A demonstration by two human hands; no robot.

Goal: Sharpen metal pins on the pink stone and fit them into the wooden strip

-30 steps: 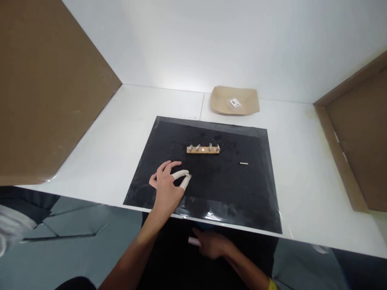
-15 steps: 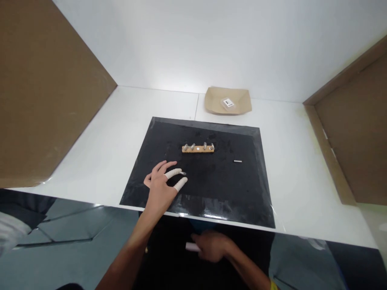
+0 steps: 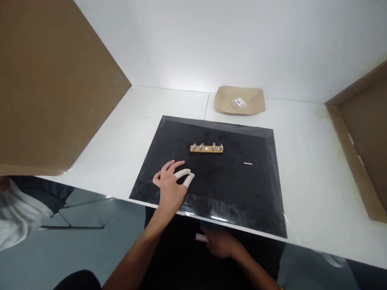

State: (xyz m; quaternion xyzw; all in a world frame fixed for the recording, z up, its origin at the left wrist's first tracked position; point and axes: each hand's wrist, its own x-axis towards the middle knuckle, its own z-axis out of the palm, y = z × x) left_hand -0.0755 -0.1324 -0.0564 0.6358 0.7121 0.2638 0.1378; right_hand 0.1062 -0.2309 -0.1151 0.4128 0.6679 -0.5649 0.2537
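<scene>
My left hand [image 3: 171, 187] rests on the black mat [image 3: 236, 193], near its front left. Its thumb and forefinger wear white finger cots and are pinched together; what is between them is too small to make out. Farther back on the mat lies a small wooden strip [image 3: 207, 148] with several metal studs standing in it. A short metal pin [image 3: 247, 163] lies alone to the right of the strip. My right hand [image 3: 220, 243] is low, below the table's front edge, in shadow, its fingers stretched to the left, one with a white cot.
The mat lies on a white table [image 3: 311, 173]. A tan paper tray [image 3: 240, 105] with a small labelled packet sits at the back by the white wall. Brown cardboard panels stand at the left [image 3: 51, 88] and right [image 3: 365, 133].
My left thumb and forefinger, apart half a second ago with a small metal piece at the tips, have closed into a pinch. The view shifted slightly; my right hand stays below the table.
</scene>
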